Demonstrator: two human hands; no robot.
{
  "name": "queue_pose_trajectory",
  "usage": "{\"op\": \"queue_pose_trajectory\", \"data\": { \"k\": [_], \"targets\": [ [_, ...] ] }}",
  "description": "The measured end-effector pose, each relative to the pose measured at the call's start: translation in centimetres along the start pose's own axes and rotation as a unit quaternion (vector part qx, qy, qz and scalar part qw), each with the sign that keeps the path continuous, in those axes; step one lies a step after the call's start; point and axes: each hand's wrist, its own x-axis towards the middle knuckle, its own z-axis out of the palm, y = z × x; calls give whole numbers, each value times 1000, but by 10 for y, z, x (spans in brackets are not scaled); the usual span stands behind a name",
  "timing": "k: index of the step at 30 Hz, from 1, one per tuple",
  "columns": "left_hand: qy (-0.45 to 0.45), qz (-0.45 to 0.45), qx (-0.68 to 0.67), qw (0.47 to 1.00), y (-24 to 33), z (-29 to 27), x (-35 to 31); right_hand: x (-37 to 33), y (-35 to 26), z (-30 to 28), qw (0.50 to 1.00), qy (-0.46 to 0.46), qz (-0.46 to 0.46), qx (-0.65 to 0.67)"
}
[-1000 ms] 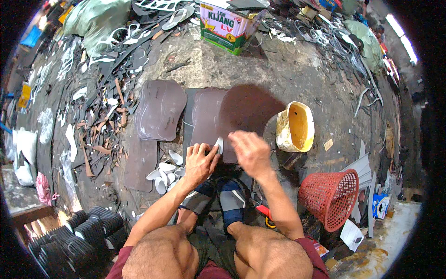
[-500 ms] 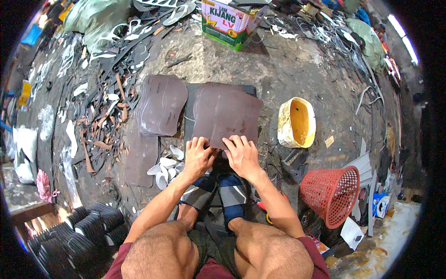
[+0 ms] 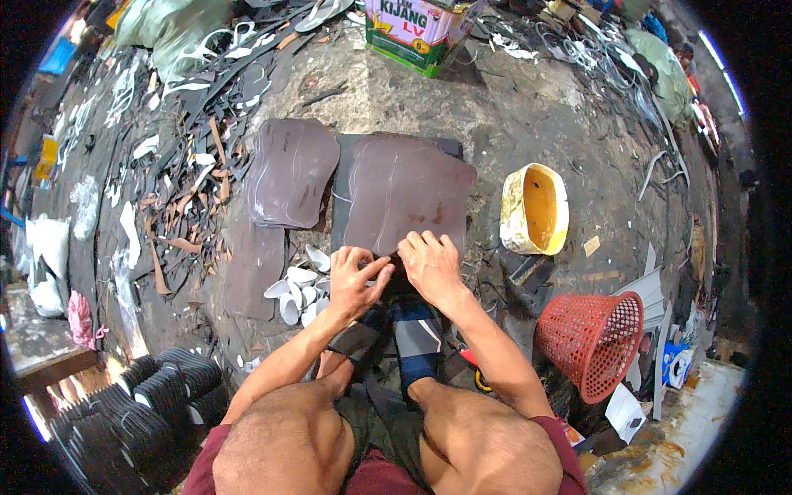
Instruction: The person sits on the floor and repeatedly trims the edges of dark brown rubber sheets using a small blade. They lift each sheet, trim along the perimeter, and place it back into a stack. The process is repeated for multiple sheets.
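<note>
A brown, thin-looking sheet (image 3: 411,194) with faint pale curved outlines lies on a dark slab (image 3: 340,216) in front of me. My left hand (image 3: 360,280) is at its near edge, fingers curled, with the thumb and forefinger drawn together at the edge. Beside it, my right hand (image 3: 431,264) has its fingers bent over the same edge to the right. The undersides of both hands are hidden. Left of the slab is a stack of similar brown sheets (image 3: 293,173), and a further brown piece (image 3: 254,276) lies nearer me.
Pale oval pieces (image 3: 303,290) are heaped left of my left hand. A yellow tub (image 3: 536,210) and a red basket (image 3: 590,346) stand on the right. A square tin (image 3: 417,37) is at the back. Scraps (image 3: 186,206) litter the left, above stacked black soles (image 3: 140,421).
The view has shifted slightly, so the surroundings sit a little differently. My left thumb and forefinger now reach out toward the right hand along the sheet's edge; the right hand stays at that edge.
</note>
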Motion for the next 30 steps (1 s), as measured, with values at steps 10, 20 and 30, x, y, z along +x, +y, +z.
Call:
{"op": "queue_pose_trajectory", "data": {
  "k": [10,20,30],
  "targets": [
    [-146,31,103,983,17,-6,22,-22,94,42,925,51,354,126],
    [65,-296,-487,819,-46,-114,105,46,-15,-78,694,155,201,673],
    [2,-112,263,958,-160,-49,100,-16,-10,12,981,112,-28,159]
  ]
}}
